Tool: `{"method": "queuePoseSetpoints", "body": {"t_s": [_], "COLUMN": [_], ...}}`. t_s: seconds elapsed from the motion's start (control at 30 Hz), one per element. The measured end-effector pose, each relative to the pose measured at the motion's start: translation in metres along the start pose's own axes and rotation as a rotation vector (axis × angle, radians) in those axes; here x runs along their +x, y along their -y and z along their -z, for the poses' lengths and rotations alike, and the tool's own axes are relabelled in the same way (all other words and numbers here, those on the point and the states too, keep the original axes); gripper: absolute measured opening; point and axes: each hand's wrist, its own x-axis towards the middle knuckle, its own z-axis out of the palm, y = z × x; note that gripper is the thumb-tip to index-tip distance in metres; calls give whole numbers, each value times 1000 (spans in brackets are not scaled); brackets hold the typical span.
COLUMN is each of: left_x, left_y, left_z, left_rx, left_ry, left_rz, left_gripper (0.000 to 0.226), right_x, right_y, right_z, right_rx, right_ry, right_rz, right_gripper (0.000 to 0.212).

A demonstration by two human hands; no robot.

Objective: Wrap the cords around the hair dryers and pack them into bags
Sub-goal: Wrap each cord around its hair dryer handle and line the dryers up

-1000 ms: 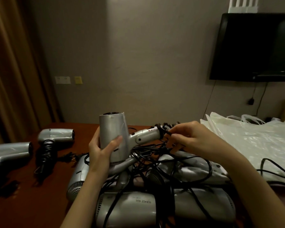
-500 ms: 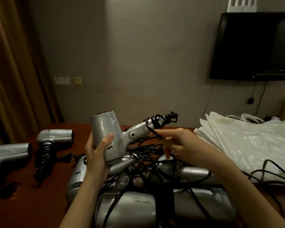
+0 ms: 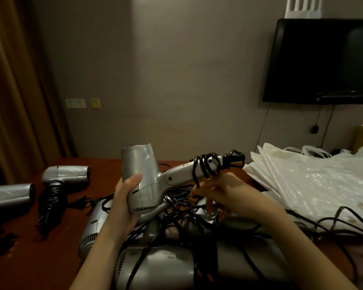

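Observation:
My left hand (image 3: 124,197) grips the barrel of a silver hair dryer (image 3: 142,176) and holds it up over the table, handle pointing right. Its black cord (image 3: 208,166) is coiled in several loops around the end of the handle. My right hand (image 3: 228,193) sits just under the handle, fingertips pinching the strand that drops from the coils. Below lies a heap of silver hair dryers (image 3: 155,266) tangled in loose black cords. A stack of white plastic bags (image 3: 312,181) lies to the right.
Two hair dryers with wrapped cords (image 3: 65,174) (image 3: 6,195) lie at the left on the dark red table (image 3: 40,258). A black TV (image 3: 323,59) hangs on the wall at right. Loose cords trail over the bags at the lower right.
The dryer has tilted so its handle points up and right. More cord loops sit on the handle. My right hand has dropped from the handle's end to below it.

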Motion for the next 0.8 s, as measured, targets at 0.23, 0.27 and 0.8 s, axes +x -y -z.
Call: {"method": "queuePoseSetpoints", "body": {"t_s": [0.23, 0.27, 0.8], "left_x": [1, 0, -10], "left_y": [-2, -3, -12], "left_z": [2, 2, -9], "left_rx": [-23, -20, 294], "left_ry": [83, 96, 189], "left_rz": [63, 76, 92], "left_gripper": [106, 106, 107], "right_x": [-2, -3, -10], "right_y": [-5, -11, -2], "right_z": [5, 6, 32], "right_rx": [-232, -228, -547], "right_ry": [59, 50, -289], "right_rz": [-32, -42, 88], "right_gripper": [41, 39, 52]}}
